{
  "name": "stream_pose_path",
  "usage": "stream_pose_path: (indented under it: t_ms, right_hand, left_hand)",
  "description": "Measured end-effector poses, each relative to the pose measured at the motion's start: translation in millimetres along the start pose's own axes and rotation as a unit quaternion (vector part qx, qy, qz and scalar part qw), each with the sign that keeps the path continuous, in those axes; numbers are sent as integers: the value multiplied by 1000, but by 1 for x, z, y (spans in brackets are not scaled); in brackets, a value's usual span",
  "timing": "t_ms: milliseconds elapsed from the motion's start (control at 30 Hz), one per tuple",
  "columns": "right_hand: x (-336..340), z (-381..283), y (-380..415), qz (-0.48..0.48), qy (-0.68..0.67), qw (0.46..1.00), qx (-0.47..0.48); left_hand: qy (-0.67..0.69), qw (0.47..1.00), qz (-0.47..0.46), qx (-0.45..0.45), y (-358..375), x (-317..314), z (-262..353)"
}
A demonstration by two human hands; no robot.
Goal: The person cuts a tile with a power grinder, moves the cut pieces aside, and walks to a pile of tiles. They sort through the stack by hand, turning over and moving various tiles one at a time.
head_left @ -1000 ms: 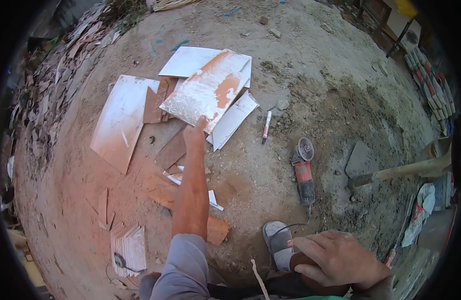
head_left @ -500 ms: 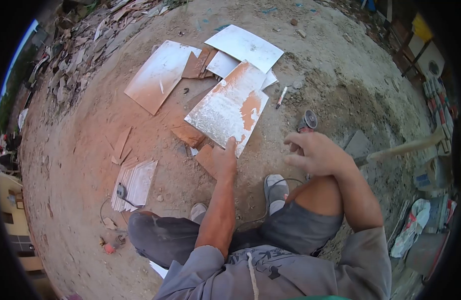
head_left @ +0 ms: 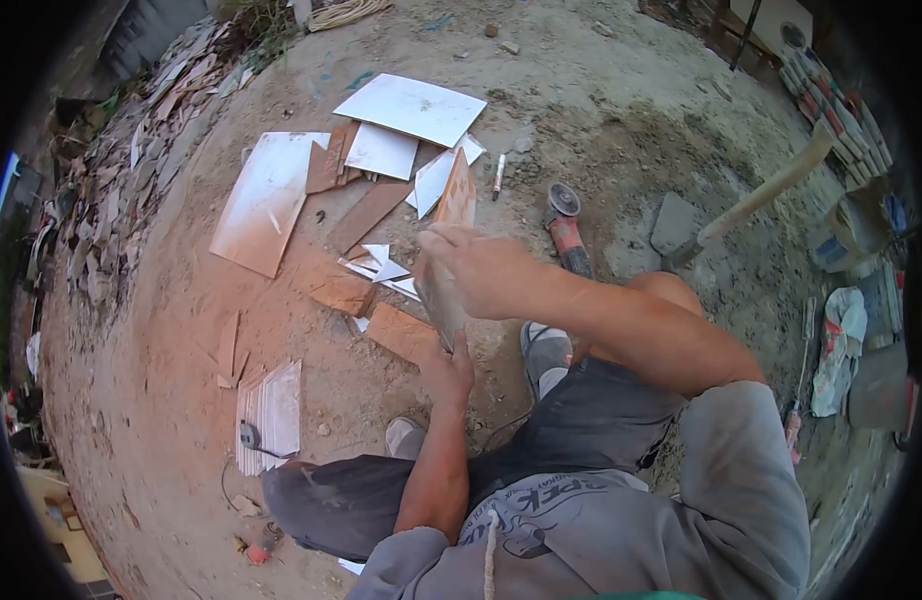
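Observation:
A dusty tile [head_left: 444,300] stands tilted nearly on edge in front of me. My left hand [head_left: 448,368] grips its lower end, the thumb on one side. My right hand [head_left: 471,268] lies against its upper part, blurred by motion, and its fingers are partly hidden, so its hold is unclear. Just left of the tile are a brick [head_left: 402,333] and another orange block [head_left: 343,292], with white tile scraps [head_left: 383,266] beside them. An angle grinder [head_left: 566,232] lies on the ground to the right of my hands.
White tiles [head_left: 411,108] and a large dusty tile [head_left: 266,205] lie ahead. A marker [head_left: 499,177] is near them. A tile stack [head_left: 271,412] with a tape measure [head_left: 249,436] sits at the left. A long-handled tool [head_left: 761,190] lies at the right.
The tile has been raised from lying nearly flat to steeply tilted. My right hand has moved left from open air to the tile. The view has shifted.

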State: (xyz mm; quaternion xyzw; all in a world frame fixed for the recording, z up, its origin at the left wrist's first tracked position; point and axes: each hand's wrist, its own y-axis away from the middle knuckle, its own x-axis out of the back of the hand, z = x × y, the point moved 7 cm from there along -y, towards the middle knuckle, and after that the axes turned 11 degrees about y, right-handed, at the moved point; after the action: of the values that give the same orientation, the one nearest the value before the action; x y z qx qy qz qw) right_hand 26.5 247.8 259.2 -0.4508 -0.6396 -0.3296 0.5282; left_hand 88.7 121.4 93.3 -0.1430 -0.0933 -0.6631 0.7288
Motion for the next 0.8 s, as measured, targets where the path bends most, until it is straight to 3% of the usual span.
stream_pose_path:
  t_ms: [133, 200, 400, 500, 667, 800]
  right_hand:
    - [-18, 2, -3, -12, 28, 998, 58]
    - [-35, 7, 4, -134, 40, 988, 70]
    - [-37, 12, 8, -68, 11, 994, 89]
    - [-43, 17, 8, -104, 31, 987, 116]
    - [-61, 47, -15, -132, 64, 986, 77]
    - [-62, 67, -21, -167, 64, 983, 27]
  left_hand:
    - [-40, 999, -23, 7, 5, -2, 0]
    - [-52, 998, -33, 13, 3, -4, -1]
    - [-72, 995, -38, 48, 4, -7, 6]
    - [-70, 996, -37, 41, 4, -7, 5]
    - [-47, 999, -14, 20, 0, -3, 11]
    - [-77, 992, -45, 88, 1, -8, 4]
